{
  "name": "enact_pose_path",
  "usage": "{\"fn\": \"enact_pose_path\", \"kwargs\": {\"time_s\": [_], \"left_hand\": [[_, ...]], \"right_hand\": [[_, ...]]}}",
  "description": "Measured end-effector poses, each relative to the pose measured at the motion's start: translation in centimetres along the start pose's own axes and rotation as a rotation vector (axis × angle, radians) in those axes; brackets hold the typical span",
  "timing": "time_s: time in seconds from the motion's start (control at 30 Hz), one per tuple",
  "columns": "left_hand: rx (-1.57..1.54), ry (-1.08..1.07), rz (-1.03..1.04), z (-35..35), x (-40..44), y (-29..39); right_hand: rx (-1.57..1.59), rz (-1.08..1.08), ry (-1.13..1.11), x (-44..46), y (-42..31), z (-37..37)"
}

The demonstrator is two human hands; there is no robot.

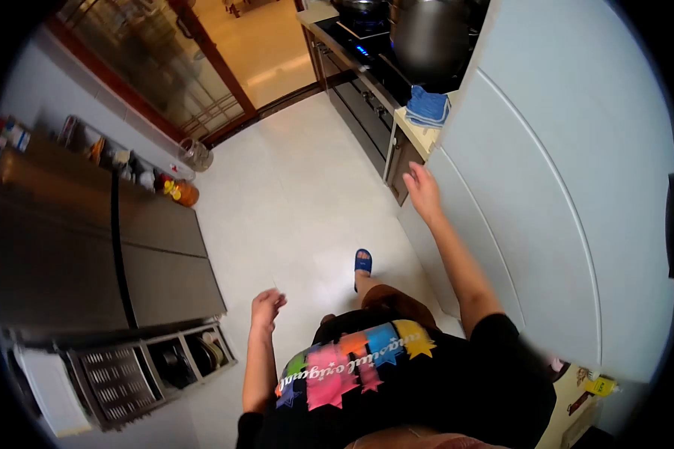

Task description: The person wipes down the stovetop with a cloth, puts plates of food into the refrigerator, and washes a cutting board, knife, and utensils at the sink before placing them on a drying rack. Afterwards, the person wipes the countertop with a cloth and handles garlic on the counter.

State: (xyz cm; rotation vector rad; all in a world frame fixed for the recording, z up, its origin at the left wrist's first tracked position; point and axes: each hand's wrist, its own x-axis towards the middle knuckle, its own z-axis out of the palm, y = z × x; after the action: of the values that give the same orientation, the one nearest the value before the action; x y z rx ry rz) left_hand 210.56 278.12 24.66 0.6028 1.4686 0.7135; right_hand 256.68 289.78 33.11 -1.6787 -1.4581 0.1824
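My left hand hangs over the pale floor, its fingers loosely bent and apart, with nothing in it. Farther forward on the other side, my right hand is held out with its fingers apart and also carries nothing. It is near the end of the kitchen counter, where a blue cloth lies on the light countertop. One foot in a blue slipper is on the floor between the hands.
A steel pot stands on the black cooktop ahead. On the right is a large pale panel. A dark refrigerator and a rack line the left. A glass jar sits near the sliding door.
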Motion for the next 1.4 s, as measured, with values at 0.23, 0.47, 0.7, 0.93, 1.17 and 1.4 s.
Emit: {"fn": "enact_pose_path", "kwargs": {"time_s": [0.23, 0.47, 0.7, 0.93, 1.17, 1.4], "left_hand": [[-0.164, 0.206, -0.163, -11.6, 3.1, 5.5], [-0.224, 0.129, -0.274, -19.7, 3.0, 12.8], [-0.023, -0.176, -0.098, -16.2, 8.0, 24.4], [-0.151, -1.232, -0.436, -6.4, 6.3, 27.4], [0.119, -1.279, -0.291, -11.0, -11.1, 20.6], [0.373, -1.501, -0.377, -1.8, -31.8, 34.4]], "right_hand": [[-0.588, 0.086, 0.252, 21.2, -1.6, 4.7], [-0.945, 0.425, 0.211, 22.7, -9.7, 8.4], [-0.164, 0.376, -0.012, 13.2, -20.6, 16.7], [0.072, 0.204, -0.362, -8.5, -42.2, 18.0], [0.049, 0.482, 0.103, -26.7, -56.4, 12.1], [0.279, 0.73, 0.548, -21.6, -67.3, -6.0]]}}
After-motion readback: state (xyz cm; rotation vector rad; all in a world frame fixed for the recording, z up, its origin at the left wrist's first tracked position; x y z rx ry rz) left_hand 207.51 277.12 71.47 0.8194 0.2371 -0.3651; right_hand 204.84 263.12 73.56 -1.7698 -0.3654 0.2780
